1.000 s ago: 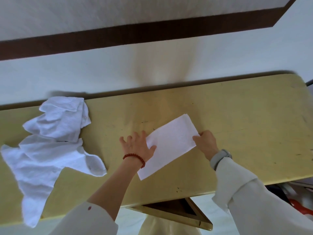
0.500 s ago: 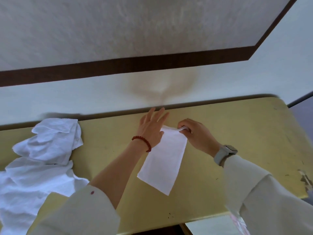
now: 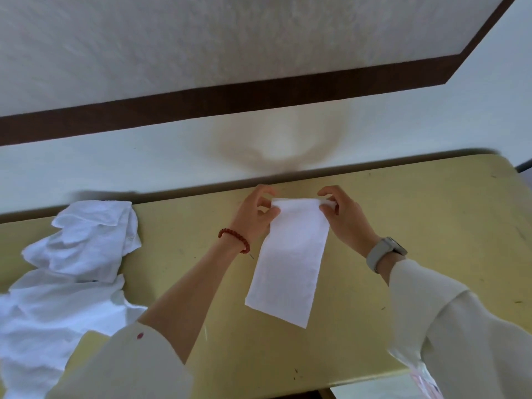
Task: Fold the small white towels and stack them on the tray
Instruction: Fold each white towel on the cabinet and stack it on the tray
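The towel [image 3: 288, 260], a smooth white strip folded long, lay mid-frame on a scuffed yellow table [image 3: 431, 226] against a textured pale wall. The left hand [image 3: 253, 217] and right hand [image 3: 344, 218] pinched its far corners. Crumpled towels [image 3: 72, 269] sprawled at left.

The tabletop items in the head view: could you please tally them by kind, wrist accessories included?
Folded white towel strip, pinched by both hands: 1
Heap of unfolded white towels, number unclear: 1
Red bead bracelet: 1
Wristwatch: 1
Total: 4
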Tool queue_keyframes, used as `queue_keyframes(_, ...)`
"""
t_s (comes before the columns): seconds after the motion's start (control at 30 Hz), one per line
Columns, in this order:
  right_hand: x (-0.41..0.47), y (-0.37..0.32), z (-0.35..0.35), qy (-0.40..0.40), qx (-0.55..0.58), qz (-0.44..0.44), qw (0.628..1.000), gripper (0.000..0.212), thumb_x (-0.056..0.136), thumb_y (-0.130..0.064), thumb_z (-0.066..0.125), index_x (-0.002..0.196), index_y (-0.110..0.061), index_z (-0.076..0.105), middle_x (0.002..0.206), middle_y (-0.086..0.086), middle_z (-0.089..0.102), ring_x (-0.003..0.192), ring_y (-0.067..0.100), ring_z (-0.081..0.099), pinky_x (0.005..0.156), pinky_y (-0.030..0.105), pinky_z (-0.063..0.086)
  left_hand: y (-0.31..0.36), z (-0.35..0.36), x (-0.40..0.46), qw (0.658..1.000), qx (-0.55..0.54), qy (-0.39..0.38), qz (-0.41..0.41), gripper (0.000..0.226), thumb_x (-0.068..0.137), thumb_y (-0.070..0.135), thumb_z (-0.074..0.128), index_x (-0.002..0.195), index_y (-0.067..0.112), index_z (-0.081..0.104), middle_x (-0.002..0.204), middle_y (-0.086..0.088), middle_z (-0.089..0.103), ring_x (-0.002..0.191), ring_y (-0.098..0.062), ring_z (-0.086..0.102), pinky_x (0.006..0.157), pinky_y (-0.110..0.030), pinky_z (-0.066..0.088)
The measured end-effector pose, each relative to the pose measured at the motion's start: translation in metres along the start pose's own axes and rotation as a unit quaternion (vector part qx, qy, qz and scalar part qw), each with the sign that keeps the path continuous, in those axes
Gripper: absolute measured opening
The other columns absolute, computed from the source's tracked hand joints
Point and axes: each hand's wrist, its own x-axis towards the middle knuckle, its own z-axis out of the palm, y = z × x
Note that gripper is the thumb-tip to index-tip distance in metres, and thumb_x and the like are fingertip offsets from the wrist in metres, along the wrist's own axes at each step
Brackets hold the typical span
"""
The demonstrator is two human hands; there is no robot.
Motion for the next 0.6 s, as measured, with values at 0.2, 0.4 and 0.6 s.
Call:
queue_keyframes(0.2, 0.014, 0.000, 0.012, -0.005, 0.001, -0.012, 1.000, 0.022, 0.092, -0.010, 0.047, 0.113, -0.013, 0.052, 0.082, -0.002, 0.057, 0.058, 0.014, 0.050, 0.061, 0.037, 0.046, -0.015, -0.005, 0.011, 0.997, 0.068, 0.023, 0.001, 0.008, 0.088, 0.018, 0.059, 0.096, 0.019, 0.061, 0.097, -0.003, 0.065, 0.070, -0.020, 0.065, 0.072, -0.031, 0.056)
queue_keyframes(0.4, 0.022, 0.003, 0.018, -0.009, -0.022, 0.004, 1.000, 0.024, 0.092, -0.013, 0.050, 0.114, -0.011, 0.057, 0.094, 0.000, 0.061, 0.075, 0.017, 0.055, 0.069, 0.030, 0.047, -0.021, -0.007, 0.020, 0.995, 0.073, 0.071, 0.002, 0.009, 0.087, 0.012, 0.060, 0.092, 0.011, 0.067, 0.089, 0.005, 0.064, 0.080, -0.007, 0.059, 0.073, -0.006, 0.045)
queue_keyframes(0.6, 0.038, -0.007, 0.017, 0.022, -0.026, 0.004, 0.999, 0.021, 0.092, -0.014, 0.051, 0.109, -0.009, 0.063, 0.098, 0.005, 0.068, 0.070, 0.014, 0.056, 0.069, 0.025, 0.047, -0.017, -0.016, 0.030, 0.996, 0.053, 0.073, 0.005, 0.016, 0.086, 0.016, 0.061, 0.101, 0.018, 0.067, 0.092, 0.009, 0.064, 0.081, 0.001, 0.058, 0.077, -0.008, 0.043)
